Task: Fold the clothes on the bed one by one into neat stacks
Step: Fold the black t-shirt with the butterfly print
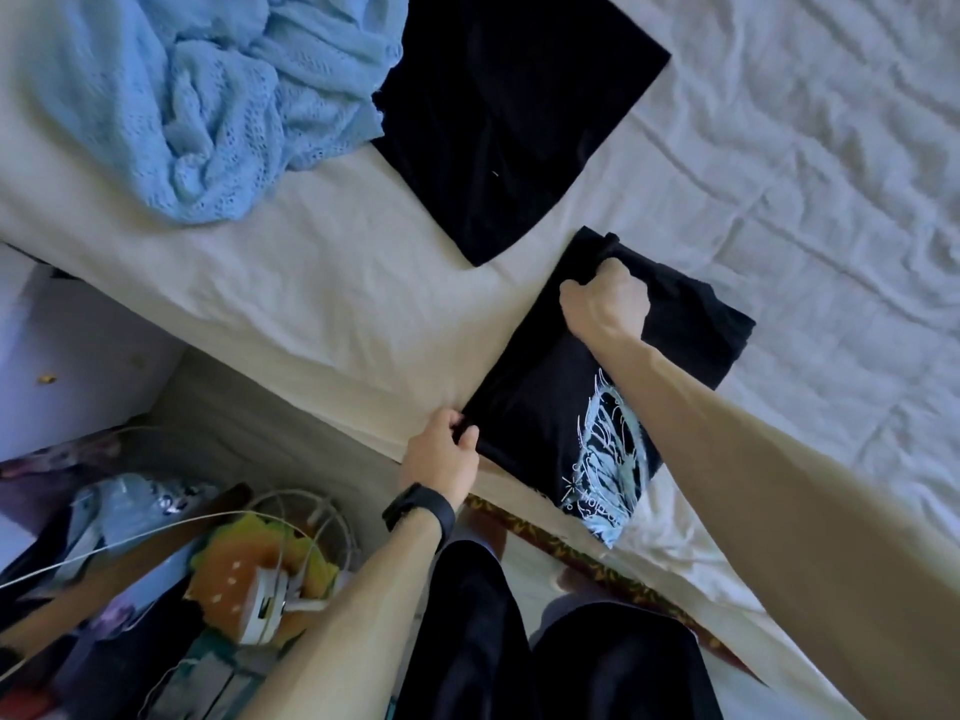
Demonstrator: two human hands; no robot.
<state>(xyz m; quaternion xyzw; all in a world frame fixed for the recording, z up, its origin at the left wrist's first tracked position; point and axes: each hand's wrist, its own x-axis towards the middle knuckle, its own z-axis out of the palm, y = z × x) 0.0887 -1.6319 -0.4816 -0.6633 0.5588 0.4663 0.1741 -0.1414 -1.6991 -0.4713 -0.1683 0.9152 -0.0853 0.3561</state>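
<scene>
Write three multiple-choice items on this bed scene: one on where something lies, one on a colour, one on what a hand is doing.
1. Where does the crumpled knit lie?
A) on the far left of the bed
B) on the floor
C) on top of the printed shirt

2. What colour is the print on the shirt being folded?
A) red
B) light blue
C) yellow

3. What is the right hand doing?
A) lying flat on the bed
B) gripping the shirt's far edge
C) hanging idle

Answers:
1 A, the knit is heaped on the bed, left of the flat black garment.
2 B, pale blue lines show on the black cloth.
3 B, its fingers curl round bunched fabric, while the left hand pinches the near corner.
</scene>
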